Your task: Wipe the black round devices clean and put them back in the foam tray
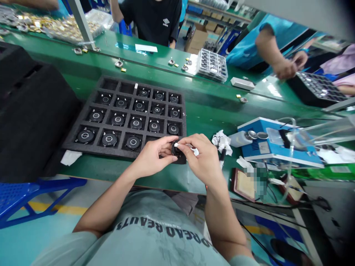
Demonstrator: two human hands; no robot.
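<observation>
Held up over the front right corner of a black foam tray (126, 152) is a round black watch case (175, 148). My left hand (155, 154) grips it by the edge between thumb and fingers. From the other side my right hand (201, 155) pinches a small white wipe (195, 151) and presses it to the watch. Rows of similar black watch cases (110, 139), sensor backs up, sit in the tray's compartments. Two compartments at the back left hold no watch, and my hands cover some at the front right.
Crumpled tissue (222, 142), a dispenser bottle (240, 139) and a blue box-shaped device (277, 144) stand at right. Black foam blocks (36, 118) are stacked at left. Across the bench, a clear case of parts (212, 65) lies near co-workers, one handling a black tray (318, 90).
</observation>
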